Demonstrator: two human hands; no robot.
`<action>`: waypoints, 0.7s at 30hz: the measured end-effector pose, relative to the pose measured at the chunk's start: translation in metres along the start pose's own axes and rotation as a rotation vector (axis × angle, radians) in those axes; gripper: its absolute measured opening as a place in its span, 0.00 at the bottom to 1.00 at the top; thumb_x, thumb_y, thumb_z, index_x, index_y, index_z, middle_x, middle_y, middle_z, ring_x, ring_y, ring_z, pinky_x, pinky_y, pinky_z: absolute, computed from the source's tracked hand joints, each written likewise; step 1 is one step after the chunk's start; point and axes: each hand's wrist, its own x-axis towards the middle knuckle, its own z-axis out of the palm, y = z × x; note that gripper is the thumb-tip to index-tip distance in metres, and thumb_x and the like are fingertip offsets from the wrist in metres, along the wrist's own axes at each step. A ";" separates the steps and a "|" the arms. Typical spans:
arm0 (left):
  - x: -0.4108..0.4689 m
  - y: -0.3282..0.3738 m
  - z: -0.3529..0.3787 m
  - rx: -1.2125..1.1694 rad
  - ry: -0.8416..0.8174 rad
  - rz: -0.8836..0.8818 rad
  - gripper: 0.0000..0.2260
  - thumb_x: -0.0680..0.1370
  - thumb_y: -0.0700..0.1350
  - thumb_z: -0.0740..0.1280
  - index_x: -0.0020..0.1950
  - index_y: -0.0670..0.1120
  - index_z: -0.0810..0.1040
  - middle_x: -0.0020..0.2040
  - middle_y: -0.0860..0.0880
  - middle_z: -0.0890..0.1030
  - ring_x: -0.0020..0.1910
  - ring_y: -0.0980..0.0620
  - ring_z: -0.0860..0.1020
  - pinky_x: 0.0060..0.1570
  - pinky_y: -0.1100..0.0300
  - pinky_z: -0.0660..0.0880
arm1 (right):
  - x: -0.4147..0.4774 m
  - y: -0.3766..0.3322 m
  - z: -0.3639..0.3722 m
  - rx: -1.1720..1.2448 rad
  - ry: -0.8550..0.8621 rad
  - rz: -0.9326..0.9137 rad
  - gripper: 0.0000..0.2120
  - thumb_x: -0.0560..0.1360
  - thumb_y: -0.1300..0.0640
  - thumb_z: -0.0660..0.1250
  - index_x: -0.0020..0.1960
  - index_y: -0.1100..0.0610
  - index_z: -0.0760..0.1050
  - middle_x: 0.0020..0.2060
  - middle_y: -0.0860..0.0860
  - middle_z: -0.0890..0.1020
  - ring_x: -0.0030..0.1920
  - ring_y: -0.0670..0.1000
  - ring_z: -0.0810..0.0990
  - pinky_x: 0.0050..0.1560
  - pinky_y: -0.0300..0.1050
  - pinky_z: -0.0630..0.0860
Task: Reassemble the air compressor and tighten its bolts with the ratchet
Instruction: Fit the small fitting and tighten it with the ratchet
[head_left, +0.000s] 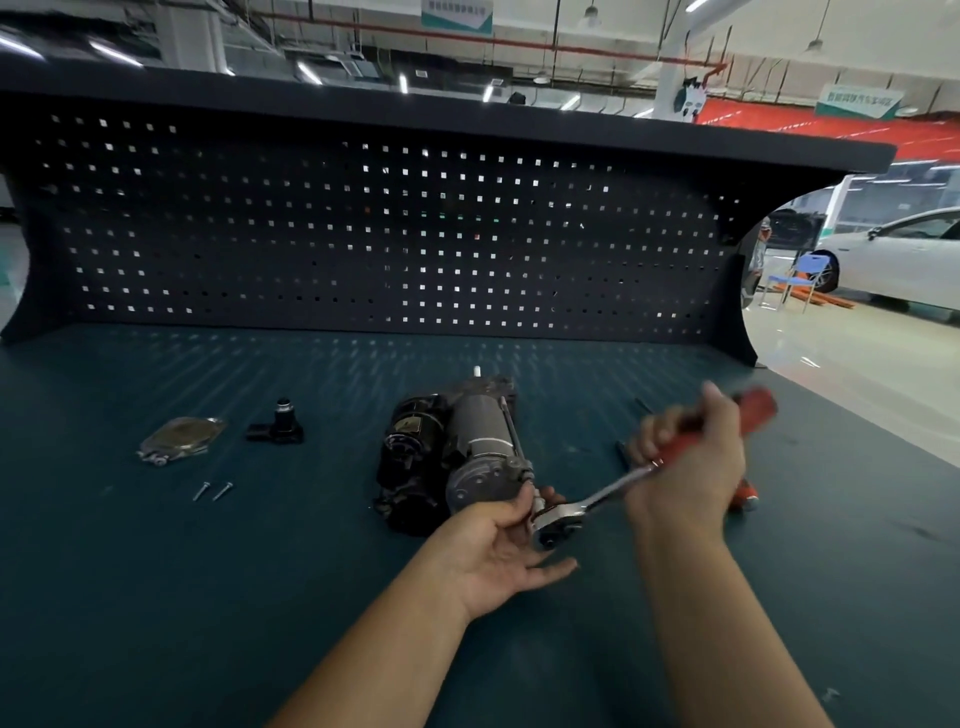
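The air compressor (457, 447) lies on its side in the middle of the dark green bench, its grey motor cylinder pointing toward me. A ratchet (597, 501) with a red handle has its chrome head against the compressor's near end. My right hand (685, 462) is shut on the red handle, which is blurred. My left hand (498, 545) cups the ratchet head and the compressor's near end, thumb on top and fingers spread below. A long bolt (511, 426) runs along the cylinder's right side.
To the left lie a metal cover plate (179, 440), a small black fitting (278, 428) and two loose screws (213, 490). Another red-handled tool (745, 493) lies behind my right hand. A dark pegboard (363, 234) walls the bench's back. A white car stands far right.
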 end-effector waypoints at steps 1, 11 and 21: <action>-0.001 0.000 0.002 -0.003 0.019 -0.002 0.06 0.67 0.41 0.69 0.33 0.40 0.84 0.37 0.44 0.84 0.36 0.44 0.83 0.48 0.40 0.74 | -0.008 -0.002 0.015 -0.131 -0.134 -0.055 0.12 0.74 0.56 0.65 0.35 0.54 0.64 0.20 0.46 0.67 0.20 0.45 0.64 0.21 0.35 0.60; 0.001 -0.002 0.001 0.081 0.108 -0.026 0.03 0.77 0.39 0.65 0.44 0.43 0.76 0.38 0.46 0.79 0.39 0.47 0.79 0.60 0.36 0.68 | -0.051 0.010 0.057 -0.875 -0.586 -0.140 0.11 0.72 0.59 0.69 0.36 0.50 0.69 0.23 0.44 0.73 0.23 0.42 0.69 0.23 0.35 0.67; -0.002 0.005 -0.002 0.096 -0.005 -0.054 0.08 0.69 0.45 0.66 0.46 0.47 0.81 0.43 0.53 0.85 0.39 0.53 0.83 0.53 0.44 0.69 | 0.002 0.018 -0.047 0.260 0.345 0.453 0.17 0.78 0.63 0.57 0.33 0.53 0.57 0.16 0.45 0.58 0.15 0.43 0.56 0.17 0.32 0.53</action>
